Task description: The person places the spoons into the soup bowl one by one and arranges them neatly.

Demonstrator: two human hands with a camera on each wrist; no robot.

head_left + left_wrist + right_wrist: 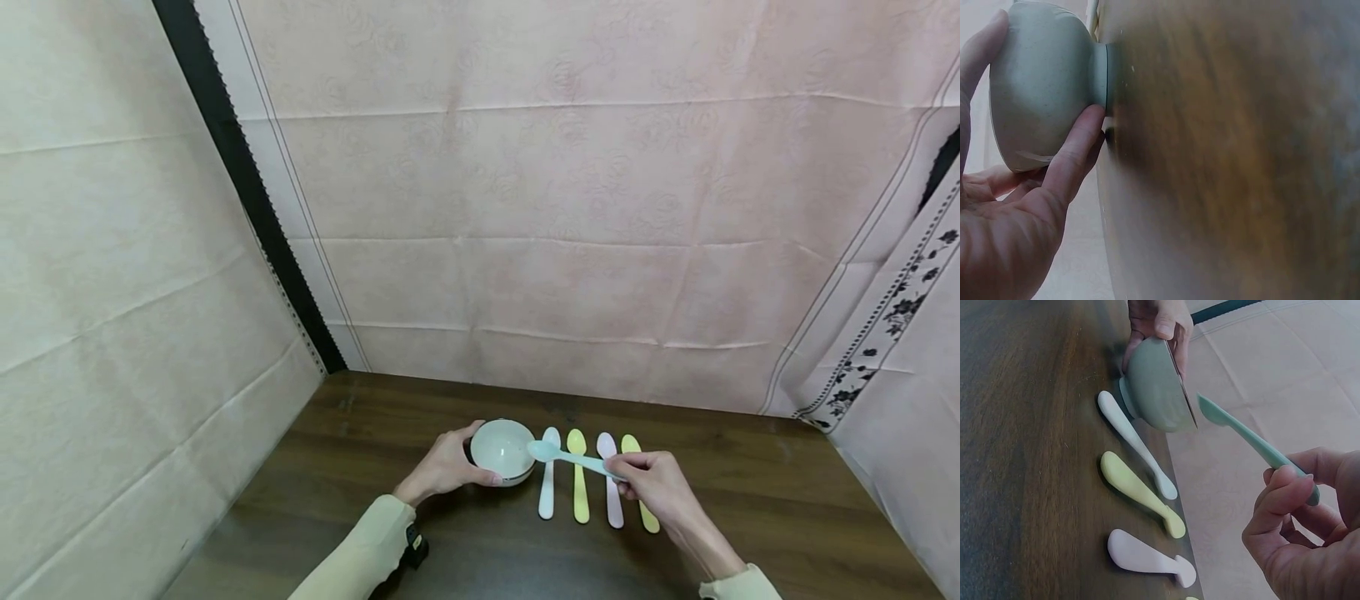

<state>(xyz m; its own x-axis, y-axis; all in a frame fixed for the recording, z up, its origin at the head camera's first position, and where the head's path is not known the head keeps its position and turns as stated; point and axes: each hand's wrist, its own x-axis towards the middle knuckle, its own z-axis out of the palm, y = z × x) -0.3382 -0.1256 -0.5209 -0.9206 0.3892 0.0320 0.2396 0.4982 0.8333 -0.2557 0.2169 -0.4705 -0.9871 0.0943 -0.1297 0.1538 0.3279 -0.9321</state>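
Observation:
A pale green bowl (502,450) stands upright on the wooden table, and my left hand (451,461) grips its left side. In the left wrist view, thumb and fingers spread around the wall of the bowl (1044,84). My right hand (660,487) pinches the handle end of a mint-green spoon (573,459). Seen from the right wrist, that spoon (1257,442) is in the air, its head close to the bowl's rim. Below it on the table lie a white spoon (547,492), a yellow spoon (581,496), a lilac spoon (613,504) and a yellow-green spoon (649,518).
The dark brown wooden table (510,558) runs back to a pale cloth wall (562,250). More cloth hangs at the left (112,292) and right sides. A dark strap device (415,546) is on the left wrist.

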